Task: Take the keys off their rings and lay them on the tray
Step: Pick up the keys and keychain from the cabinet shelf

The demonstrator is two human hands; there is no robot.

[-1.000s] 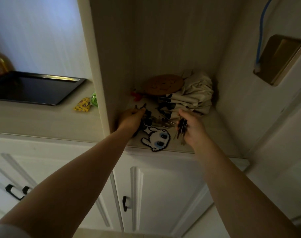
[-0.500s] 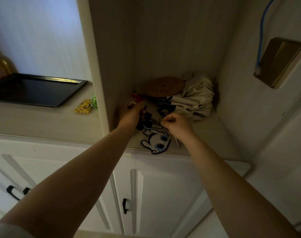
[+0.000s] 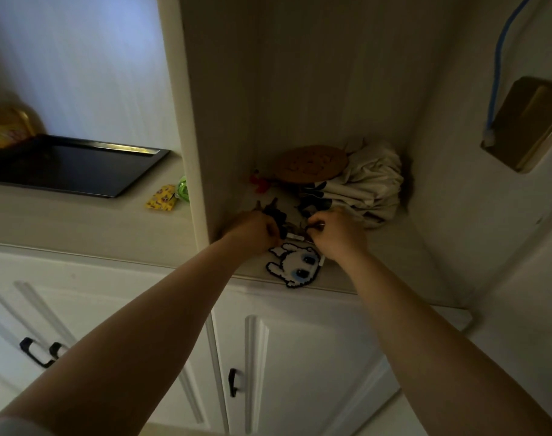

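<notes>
While both my hands work at the frame's center, the left hand [image 3: 256,229] and right hand [image 3: 336,232] each pinch the dim key bunch [image 3: 289,226]; a freed key could drop unseen, since the tray [image 3: 79,166] lies upper left.

Both bare forearms reach up and away from the near edge toward the middle, converging at the far end. The left hand [image 3: 252,229] comes in from the near left, its back turned to the camera, fingers curled down and inward around a dark bunch that it grips. The right hand [image 3: 336,229] comes in from the near right, knuckles up, fingers curled tight and pinching something small at their tips. The two hands sit level, just beside each other, with a narrow gap between them.
</notes>
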